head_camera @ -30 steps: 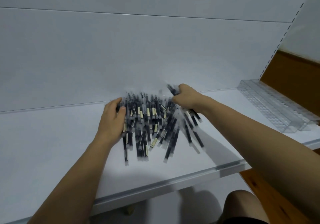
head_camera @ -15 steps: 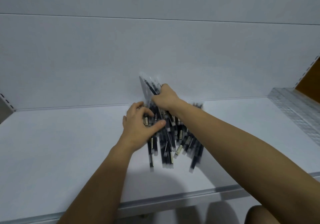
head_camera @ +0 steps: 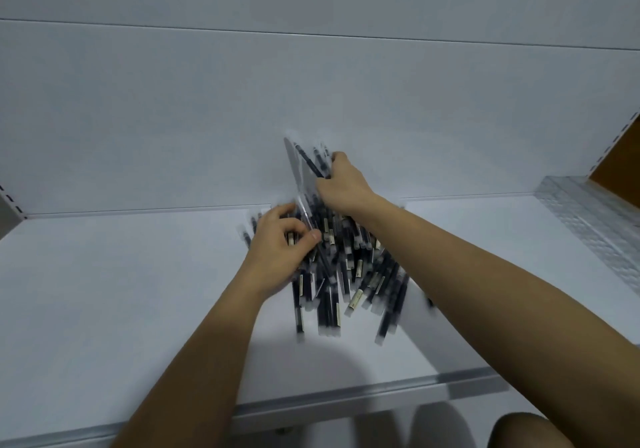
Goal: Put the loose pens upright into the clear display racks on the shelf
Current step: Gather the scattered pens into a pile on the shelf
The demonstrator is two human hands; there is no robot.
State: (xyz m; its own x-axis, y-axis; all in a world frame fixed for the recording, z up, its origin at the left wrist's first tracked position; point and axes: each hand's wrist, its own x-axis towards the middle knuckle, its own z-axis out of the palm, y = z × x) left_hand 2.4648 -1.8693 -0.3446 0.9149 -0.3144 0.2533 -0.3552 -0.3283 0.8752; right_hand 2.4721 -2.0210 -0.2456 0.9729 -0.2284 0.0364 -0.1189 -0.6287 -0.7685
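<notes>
Right hand point(head_camera: 341, 184) fingers clasp raised pen bunch point(head_camera: 309, 165), left hand point(head_camera: 277, 253) fingers curl round pen pile point(head_camera: 349, 274), ends blurred.

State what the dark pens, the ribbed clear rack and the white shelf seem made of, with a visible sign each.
Dark pens: likely plastic, translucent ends. Ribbed clear rack: probably clear plastic, see-through, glinting ridges. White shelf: seemingly painted metal, smooth matte, grey front lip.

pens point(head_camera: 349, 274): blurred (labels unreadable) | rack point(head_camera: 588, 215): cut off at right edge
</notes>
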